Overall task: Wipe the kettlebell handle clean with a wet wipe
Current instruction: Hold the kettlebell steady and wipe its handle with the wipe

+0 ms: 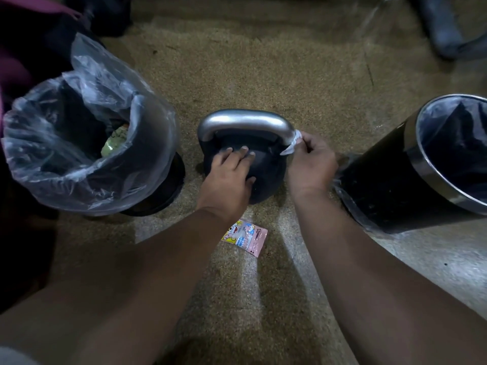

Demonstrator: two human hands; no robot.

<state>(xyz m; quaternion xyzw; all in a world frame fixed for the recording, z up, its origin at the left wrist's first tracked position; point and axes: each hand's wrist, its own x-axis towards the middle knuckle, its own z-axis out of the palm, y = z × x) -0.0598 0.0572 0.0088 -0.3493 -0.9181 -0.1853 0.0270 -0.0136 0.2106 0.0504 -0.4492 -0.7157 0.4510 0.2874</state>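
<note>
Risk: wet wipe [292, 144] slipping from fingertip pinch of right hand [311, 163] on curved handle [242, 122] corner; left hand [226, 177] pressing flat, open-fingered, on kettlebell [262, 168] body.

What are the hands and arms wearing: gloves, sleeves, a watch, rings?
Both the left hand and right hand are bare: no gloves, no visible rings. The left forearm and right forearm are uncovered, with no watch or band at the wrists. A grey patch in the bottom left corner may be a sleeve edge; unclear.
</note>
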